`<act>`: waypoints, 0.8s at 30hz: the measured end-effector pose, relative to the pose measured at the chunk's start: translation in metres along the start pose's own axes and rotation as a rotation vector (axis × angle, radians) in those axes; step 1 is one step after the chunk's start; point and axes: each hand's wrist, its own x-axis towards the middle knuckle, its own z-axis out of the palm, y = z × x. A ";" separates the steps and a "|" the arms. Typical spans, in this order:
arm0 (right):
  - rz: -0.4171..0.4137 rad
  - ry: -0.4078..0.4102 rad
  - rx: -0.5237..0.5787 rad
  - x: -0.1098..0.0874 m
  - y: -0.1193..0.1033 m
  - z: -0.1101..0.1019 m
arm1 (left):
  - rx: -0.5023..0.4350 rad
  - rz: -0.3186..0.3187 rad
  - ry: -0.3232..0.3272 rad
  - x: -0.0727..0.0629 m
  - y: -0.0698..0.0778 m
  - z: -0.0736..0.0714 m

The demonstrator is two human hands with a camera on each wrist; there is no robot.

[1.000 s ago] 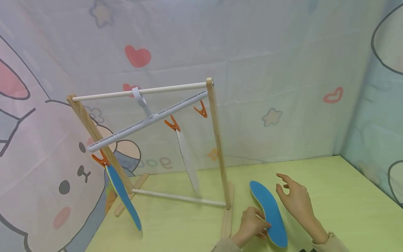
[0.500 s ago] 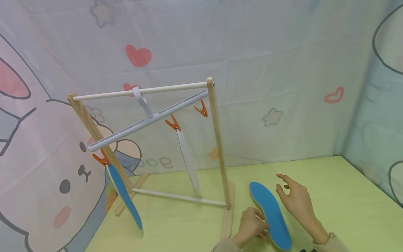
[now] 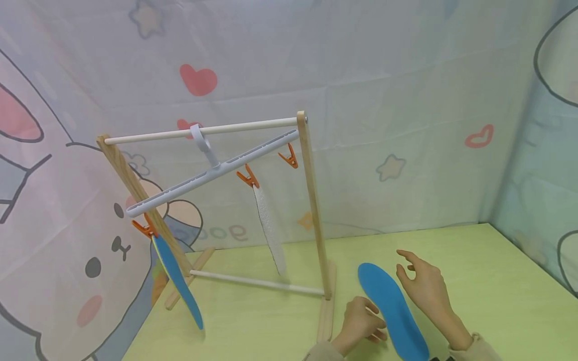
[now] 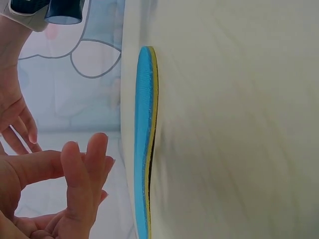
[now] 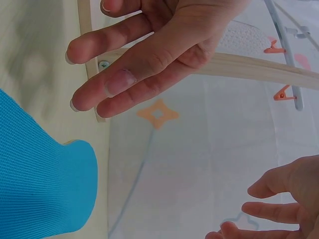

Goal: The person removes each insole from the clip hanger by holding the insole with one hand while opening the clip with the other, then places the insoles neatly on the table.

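A blue insole (image 3: 392, 307) with a yellow underside (image 4: 152, 119) lies on the table at the front right. My left hand (image 3: 360, 318) is beside its left edge, fingers loosely bent, holding nothing; whether a fingertip touches the edge is unclear. Across the insole, my right hand (image 3: 425, 287) hovers with relaxed, slightly curved fingers and nothing in them. In the right wrist view, both the left hand (image 5: 164, 55) and the right hand (image 5: 296, 196) appear beyond the ribbed blue insole (image 5: 45, 184). Its near end runs out of the head view.
Left of the hands stands a wooden rack (image 3: 313, 210). From its top rod hangs a grey hanger (image 3: 212, 173) with orange clips (image 3: 248, 176). One clip holds another blue insole (image 3: 178, 281), another a white textured thin piece (image 3: 270, 230). A printed curtain (image 3: 406, 100) backs the table (image 3: 487, 281).
My left hand, which pinched the insole's edge a second ago, has let go. The insole's near end has swung right and it lies flatter. The right hand has hardly moved.
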 end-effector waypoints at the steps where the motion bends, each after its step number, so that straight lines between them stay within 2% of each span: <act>1: -0.001 0.000 0.000 0.000 0.000 0.000 | 0.003 0.000 0.000 0.000 0.000 0.000; 15: -0.008 -0.005 -0.008 -0.001 0.000 0.001 | 0.014 0.017 0.011 -0.001 -0.001 -0.001; 24: 0.002 -0.023 -0.014 -0.001 -0.001 0.000 | 0.018 0.016 -0.020 -0.001 0.001 -0.007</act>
